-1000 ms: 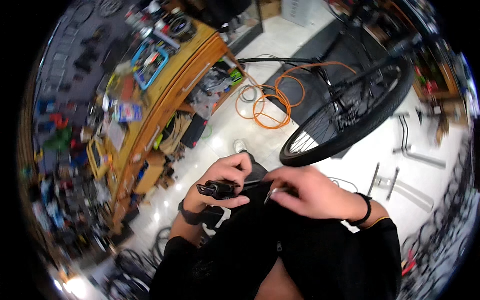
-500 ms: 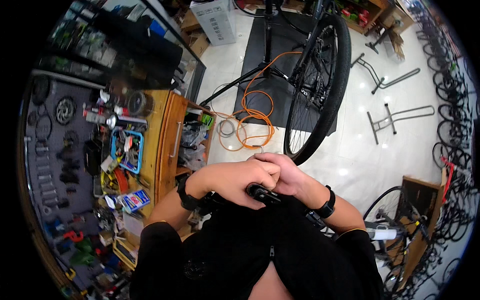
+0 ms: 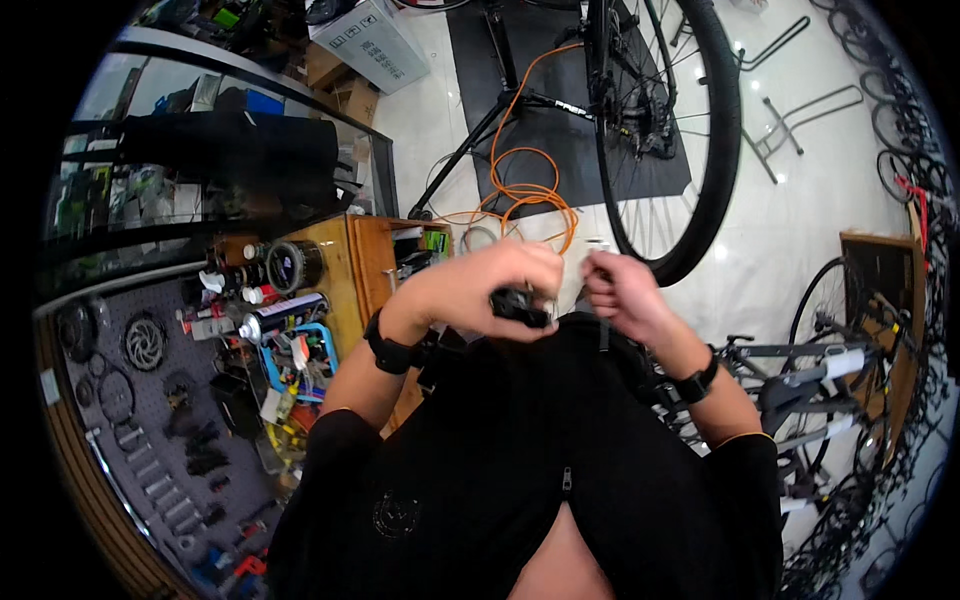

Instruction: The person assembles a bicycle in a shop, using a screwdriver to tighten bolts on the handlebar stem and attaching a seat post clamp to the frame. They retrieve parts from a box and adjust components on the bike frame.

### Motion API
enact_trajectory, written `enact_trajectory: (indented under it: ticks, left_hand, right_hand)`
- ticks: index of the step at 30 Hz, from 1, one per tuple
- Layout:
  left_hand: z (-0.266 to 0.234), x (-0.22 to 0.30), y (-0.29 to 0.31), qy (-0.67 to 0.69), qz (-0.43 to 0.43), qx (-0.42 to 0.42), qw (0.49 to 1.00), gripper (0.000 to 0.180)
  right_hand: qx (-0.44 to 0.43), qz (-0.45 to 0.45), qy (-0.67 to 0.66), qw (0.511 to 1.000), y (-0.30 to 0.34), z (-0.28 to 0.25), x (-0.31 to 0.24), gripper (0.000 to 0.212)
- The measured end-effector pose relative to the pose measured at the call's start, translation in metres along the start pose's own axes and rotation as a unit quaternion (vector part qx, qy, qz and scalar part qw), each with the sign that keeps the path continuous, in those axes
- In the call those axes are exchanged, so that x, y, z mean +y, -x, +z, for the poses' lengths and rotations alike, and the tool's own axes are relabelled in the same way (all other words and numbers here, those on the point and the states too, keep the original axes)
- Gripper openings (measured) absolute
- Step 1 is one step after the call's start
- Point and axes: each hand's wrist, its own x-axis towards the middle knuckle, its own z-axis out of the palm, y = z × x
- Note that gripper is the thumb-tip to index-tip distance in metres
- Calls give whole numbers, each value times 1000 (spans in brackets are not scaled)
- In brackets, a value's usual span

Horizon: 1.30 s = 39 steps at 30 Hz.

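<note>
Your left hand (image 3: 478, 287) has that black part (image 3: 517, 308) pinched, long axis slanting down-right; right hand (image 3: 628, 297) sits just right, can't tell if it's pinching anything.

Blk item (image 3: 518, 307) in L hand (image 3: 485, 278); blk wristbands (image 3: 390, 350) on both arms. Blk top (image 3: 480, 430) w/ thin yellow-orange sleeve trim (image 3: 745, 437) & pale chest print (image 3: 397, 514). Bright orange hose (image 3: 523, 84), blk mat (image 3: 470, 65), off-white floor (image 3: 432, 122). Bike tyre (image 3: 726, 130) blk; stand leg (image 3: 465, 150) blk w/ white lettering. Bench (image 3: 338, 262) yellow-brn; drawer front (image 3: 374, 258) deeper orange-brn. Tray rim (image 3: 330, 345) lt blue. Pegboard (image 3: 105, 350) grey-purple, dotted w/ small holes. Carton (image 3: 385, 60) pale grey w/ dk printed symbols.
</note>
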Motion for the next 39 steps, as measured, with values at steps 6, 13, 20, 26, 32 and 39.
enact_trajectory:
  ticks: [6, 13, 20, 26, 32, 39]
  left_hand:
    - [-61, -47, 64, 136, -161, 221, 952, 29]
    - [-112, -107, 16, 133, -256, 294, 911, 28]
    - [-147, -137, -34, 204, -227, 216, 928, 24]
    - [-171, -167, -65, 176, -204, 220, 937, 21]
    - [-197, -205, -95, 213, -165, 243, 932, 24]
    - [-206, -313, -104, 217, -130, 179, 951, 22]
  right_hand:
    - [168, -125, 184, 960, 14, -1, 20, 31]
    - [161, -134, 306, 929, -9, -9, 56, 12]
    - [108, -139, 307, 935, -21, -16, 36, 11]
    - [117, -117, 235, 958, -27, -10, 31, 9]
    - [161, -162, 218, 949, -58, -7, 39, 12]
    - [188, -195, 188, 944, -122, -12, 39, 11]
